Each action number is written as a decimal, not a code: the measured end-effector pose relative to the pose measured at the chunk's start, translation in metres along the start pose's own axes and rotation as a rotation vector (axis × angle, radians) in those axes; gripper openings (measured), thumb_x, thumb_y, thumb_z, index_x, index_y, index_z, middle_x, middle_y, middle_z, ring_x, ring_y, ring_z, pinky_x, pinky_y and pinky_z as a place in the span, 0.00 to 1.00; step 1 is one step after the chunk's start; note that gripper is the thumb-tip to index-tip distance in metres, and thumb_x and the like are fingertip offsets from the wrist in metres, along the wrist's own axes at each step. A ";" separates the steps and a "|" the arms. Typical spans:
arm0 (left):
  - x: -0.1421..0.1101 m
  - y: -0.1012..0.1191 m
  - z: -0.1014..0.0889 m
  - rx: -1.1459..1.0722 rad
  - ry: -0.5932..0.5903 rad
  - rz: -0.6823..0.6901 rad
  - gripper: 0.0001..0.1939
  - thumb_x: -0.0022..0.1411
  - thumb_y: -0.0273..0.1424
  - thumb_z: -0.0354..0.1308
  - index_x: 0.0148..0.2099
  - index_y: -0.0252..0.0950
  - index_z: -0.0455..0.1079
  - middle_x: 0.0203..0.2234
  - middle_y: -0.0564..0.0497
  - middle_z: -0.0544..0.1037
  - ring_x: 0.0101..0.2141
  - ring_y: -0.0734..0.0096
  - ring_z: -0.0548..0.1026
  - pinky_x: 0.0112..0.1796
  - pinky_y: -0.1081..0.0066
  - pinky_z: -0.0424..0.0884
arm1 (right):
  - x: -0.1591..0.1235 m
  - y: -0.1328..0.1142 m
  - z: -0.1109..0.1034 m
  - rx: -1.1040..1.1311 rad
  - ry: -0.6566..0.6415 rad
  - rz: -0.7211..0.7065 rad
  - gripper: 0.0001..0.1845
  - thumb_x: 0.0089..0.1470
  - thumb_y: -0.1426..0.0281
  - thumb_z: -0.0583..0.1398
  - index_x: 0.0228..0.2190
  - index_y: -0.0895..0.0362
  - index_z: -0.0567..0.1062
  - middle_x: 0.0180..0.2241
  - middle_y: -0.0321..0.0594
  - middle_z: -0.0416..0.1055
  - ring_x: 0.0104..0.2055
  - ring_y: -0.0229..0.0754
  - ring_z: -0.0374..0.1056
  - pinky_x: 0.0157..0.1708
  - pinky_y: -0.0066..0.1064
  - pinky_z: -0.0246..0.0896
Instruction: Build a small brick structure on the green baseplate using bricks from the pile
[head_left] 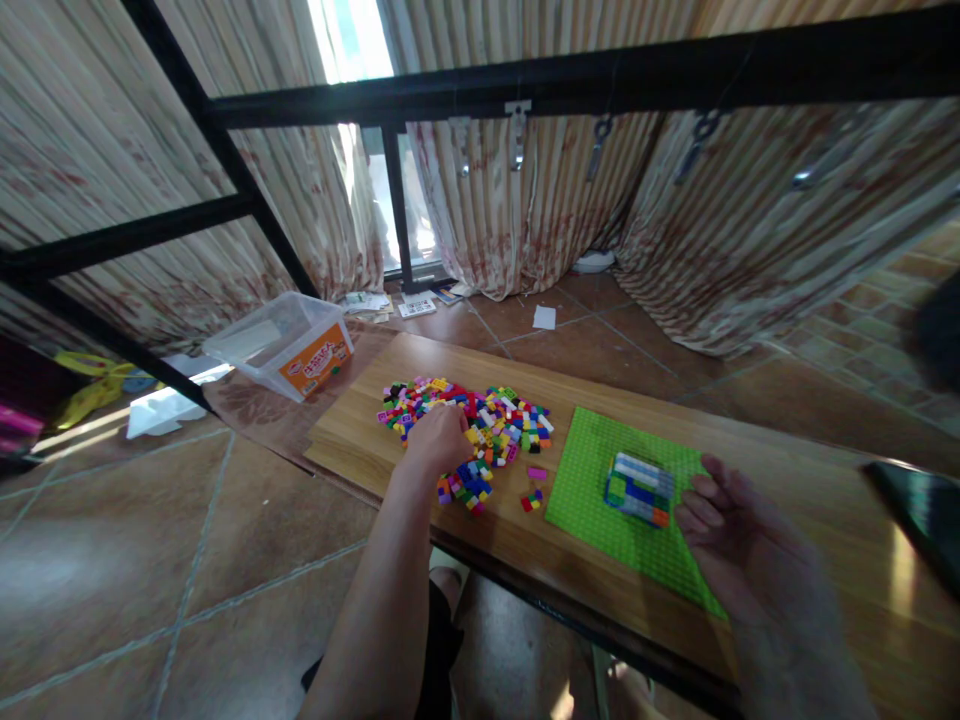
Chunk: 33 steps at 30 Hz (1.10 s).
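Observation:
My left hand (439, 440) reaches down into a heap of small colourful toy bricks (517, 415). Its fingers are bent and pressed together, and their tips are hidden, so any brick in them does not show. Right of the heap lies a green studded baseplate (585, 500). On that baseplate sits a small block structure (639, 490) of white, blue, green, grey and orange bricks. Beside the structure, over the baseplate's right edge, my right hand (731, 530) hovers. The right fingers are loosely curled and somewhat apart, slightly blurred, with nothing visible in them.
The wooden table (360, 420) carries a few loose bricks (532, 500) near its front edge. A clear plastic box (285, 345) with an orange label stands beyond its left end. A dark flat device (915, 520) lies at the far right. A black metal bar (525, 90) crosses above.

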<state>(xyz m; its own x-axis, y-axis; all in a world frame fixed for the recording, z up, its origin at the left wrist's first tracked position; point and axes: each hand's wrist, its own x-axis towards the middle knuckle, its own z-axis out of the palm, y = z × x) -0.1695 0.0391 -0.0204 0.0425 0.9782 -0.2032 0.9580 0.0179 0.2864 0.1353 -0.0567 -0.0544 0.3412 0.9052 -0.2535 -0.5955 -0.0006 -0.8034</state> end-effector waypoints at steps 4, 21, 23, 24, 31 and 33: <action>0.001 -0.002 0.000 -0.038 0.015 0.044 0.11 0.49 0.26 0.61 0.38 0.35 0.76 0.37 0.45 0.80 0.40 0.59 0.77 0.39 0.68 0.70 | 0.000 0.000 0.000 -0.002 -0.018 0.001 0.14 0.43 0.64 0.70 0.33 0.56 0.79 0.24 0.31 0.61 0.21 0.28 0.53 0.16 0.19 0.55; -0.002 0.029 0.009 -1.084 -0.140 0.498 0.16 0.54 0.30 0.62 0.46 0.33 0.72 0.37 0.48 0.79 0.37 0.71 0.76 0.40 0.71 0.71 | -0.014 0.029 0.034 -0.387 -0.071 -0.182 0.18 0.45 0.57 0.69 0.35 0.56 0.80 0.25 0.36 0.72 0.22 0.32 0.58 0.20 0.26 0.52; -0.004 0.044 0.016 -1.102 -0.169 0.516 0.15 0.55 0.29 0.62 0.46 0.33 0.72 0.39 0.47 0.79 0.40 0.68 0.76 0.43 0.69 0.71 | -0.016 0.037 0.040 -0.519 -0.122 -0.234 0.18 0.46 0.57 0.68 0.36 0.55 0.80 0.26 0.35 0.71 0.24 0.34 0.59 0.22 0.27 0.54; -0.004 0.050 0.019 -1.097 -0.176 0.518 0.15 0.55 0.29 0.61 0.46 0.32 0.73 0.39 0.47 0.80 0.41 0.68 0.76 0.44 0.69 0.71 | -0.018 0.041 0.042 -0.570 -0.143 -0.248 0.18 0.47 0.57 0.68 0.37 0.55 0.80 0.27 0.36 0.72 0.25 0.35 0.60 0.24 0.28 0.55; -0.007 0.076 0.034 -1.071 -0.309 0.563 0.11 0.57 0.29 0.61 0.43 0.31 0.74 0.34 0.48 0.79 0.34 0.71 0.74 0.37 0.72 0.70 | -0.022 0.047 0.050 -0.592 -0.173 -0.304 0.19 0.52 0.57 0.64 0.43 0.54 0.77 0.31 0.36 0.72 0.27 0.36 0.61 0.26 0.29 0.57; -0.007 0.081 0.038 -1.082 -0.330 0.587 0.11 0.56 0.29 0.61 0.42 0.31 0.74 0.34 0.48 0.79 0.35 0.71 0.74 0.38 0.72 0.70 | -0.021 0.045 0.049 -0.596 -0.141 -0.325 0.17 0.52 0.57 0.64 0.40 0.54 0.77 0.29 0.35 0.71 0.27 0.36 0.61 0.27 0.30 0.56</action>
<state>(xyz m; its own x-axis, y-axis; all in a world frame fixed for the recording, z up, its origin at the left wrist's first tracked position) -0.0816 0.0255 -0.0311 0.5966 0.8018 0.0351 0.0585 -0.0871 0.9945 0.0657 -0.0544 -0.0585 0.3128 0.9455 0.0907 0.0357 0.0837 -0.9959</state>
